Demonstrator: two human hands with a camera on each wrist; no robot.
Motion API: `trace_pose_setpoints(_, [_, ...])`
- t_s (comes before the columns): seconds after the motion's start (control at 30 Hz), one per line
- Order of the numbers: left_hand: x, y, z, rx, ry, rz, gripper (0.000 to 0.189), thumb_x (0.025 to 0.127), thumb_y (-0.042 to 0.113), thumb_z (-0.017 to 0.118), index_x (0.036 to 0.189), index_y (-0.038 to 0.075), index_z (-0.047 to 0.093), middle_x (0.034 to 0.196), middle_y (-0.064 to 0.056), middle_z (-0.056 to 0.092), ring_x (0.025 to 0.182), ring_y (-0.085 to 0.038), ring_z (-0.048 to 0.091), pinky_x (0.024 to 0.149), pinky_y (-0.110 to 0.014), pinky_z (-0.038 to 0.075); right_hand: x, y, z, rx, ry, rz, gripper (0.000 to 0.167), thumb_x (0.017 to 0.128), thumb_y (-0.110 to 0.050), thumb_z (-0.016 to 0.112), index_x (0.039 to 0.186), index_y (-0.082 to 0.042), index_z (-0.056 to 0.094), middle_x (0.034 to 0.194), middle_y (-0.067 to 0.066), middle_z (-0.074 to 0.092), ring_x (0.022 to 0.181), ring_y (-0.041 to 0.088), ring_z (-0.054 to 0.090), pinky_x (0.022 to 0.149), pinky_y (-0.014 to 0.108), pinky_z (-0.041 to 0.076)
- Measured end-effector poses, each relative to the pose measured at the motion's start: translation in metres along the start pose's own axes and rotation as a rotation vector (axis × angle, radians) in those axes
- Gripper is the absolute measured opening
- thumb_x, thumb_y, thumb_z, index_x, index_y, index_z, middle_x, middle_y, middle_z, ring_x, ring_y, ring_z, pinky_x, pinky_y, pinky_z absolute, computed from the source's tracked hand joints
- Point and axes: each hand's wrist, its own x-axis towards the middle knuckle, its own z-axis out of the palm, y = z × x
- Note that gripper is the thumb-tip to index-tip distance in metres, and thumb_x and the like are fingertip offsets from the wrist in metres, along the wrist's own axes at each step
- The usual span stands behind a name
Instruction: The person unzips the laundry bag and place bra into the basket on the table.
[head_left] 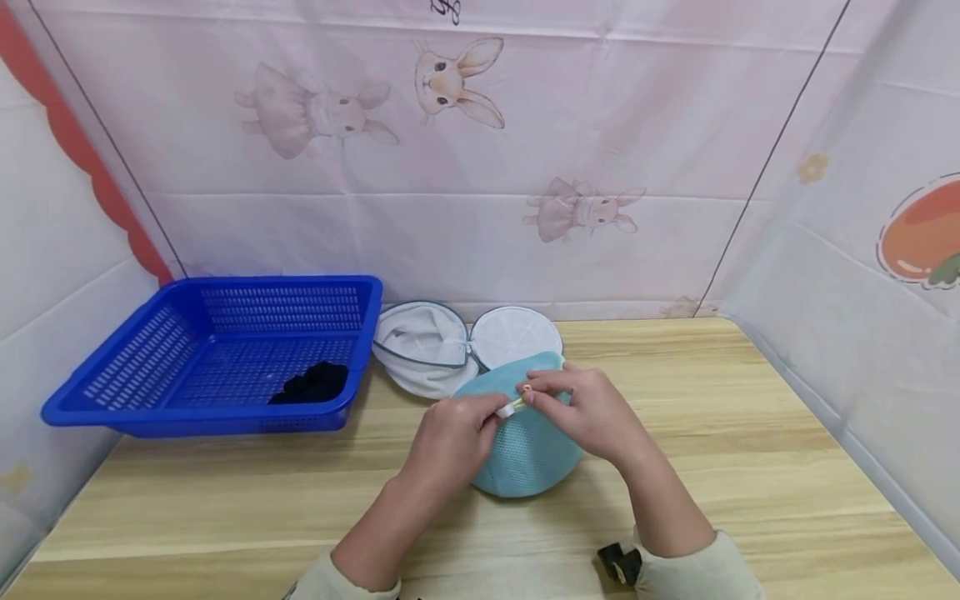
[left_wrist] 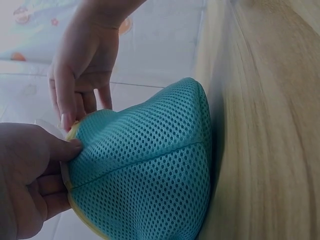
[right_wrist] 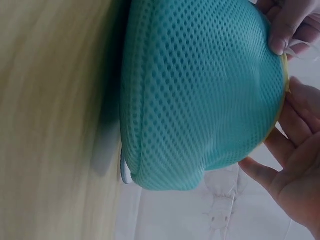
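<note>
A teal mesh laundry bag [head_left: 531,462] with yellow edging stands on the table, rounded and full-looking. My left hand [head_left: 453,437] pinches its edge beside a small white tag [head_left: 506,411]. Thumb and index finger of my right hand [head_left: 592,412] pinch the small yellow zipper pull [head_left: 527,389] along the same edge. In the left wrist view the left thumb presses on the mesh bag [left_wrist: 145,155] at its yellow rim. The right wrist view shows the right hand's [right_wrist: 300,170] other fingers spread along that rim. What is inside the bag is hidden.
A blue plastic basket [head_left: 217,417] stands at the left with a crumpled black cloth [head_left: 315,383] in it. Behind the teal bag lie a white mesh bag [head_left: 423,375] and a round white mesh piece [head_left: 517,337], both dark-edged. A black object [head_left: 620,564] sits beside my right sleeve.
</note>
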Motion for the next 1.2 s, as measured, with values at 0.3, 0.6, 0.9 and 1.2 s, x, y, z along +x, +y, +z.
trace_pose_setpoints(0.3, [0.001, 0.0, 0.0, 0.006, -0.01, 0.009, 0.018, 0.079, 0.001, 0.077, 0.082, 0.018, 0.074, 0.074, 0.005, 0.073, 0.062, -0.005, 0.062, 0.058, -0.027, 0.053, 0.001, 0.005, -0.001, -0.06, 0.152, 0.029, 0.008, 0.089, -0.015, 0.073, 0.091, -0.009, 0.078, 0.096, 0.004, 0.076, 0.094, 0.019, 0.072, 0.079, 0.041, 0.058])
trace_pose_setpoints(0.6, [0.001, -0.003, -0.003, 0.006, 0.021, -0.032, 0.017, 0.08, 0.004, 0.078, 0.09, 0.017, 0.078, 0.084, 0.003, 0.076, 0.073, -0.011, 0.071, 0.067, -0.031, 0.059, -0.001, 0.005, -0.012, -0.128, 0.183, -0.054, 0.004, 0.088, -0.01, 0.072, 0.087, -0.009, 0.076, 0.086, 0.0, 0.075, 0.082, 0.014, 0.069, 0.073, 0.041, 0.058])
trace_pose_setpoints(0.9, [0.004, 0.0, -0.004, -0.006, 0.036, 0.006, 0.012, 0.083, 0.015, 0.079, 0.082, 0.019, 0.068, 0.076, 0.009, 0.068, 0.062, -0.006, 0.057, 0.057, -0.026, 0.051, -0.001, -0.011, -0.003, -0.17, 0.167, -0.182, 0.004, 0.087, -0.008, 0.073, 0.084, -0.009, 0.076, 0.079, -0.003, 0.072, 0.071, 0.006, 0.063, 0.062, 0.028, 0.055])
trace_pose_setpoints(1.2, [0.002, 0.004, -0.003, -0.065, 0.086, 0.077, 0.021, 0.083, 0.007, 0.078, 0.104, 0.009, 0.077, 0.103, -0.001, 0.076, 0.098, -0.016, 0.072, 0.083, -0.03, 0.058, 0.0, -0.014, 0.01, -0.21, 0.201, -0.338, 0.004, 0.084, -0.003, 0.074, 0.087, -0.005, 0.075, 0.084, 0.002, 0.075, 0.072, 0.011, 0.069, 0.064, 0.024, 0.056])
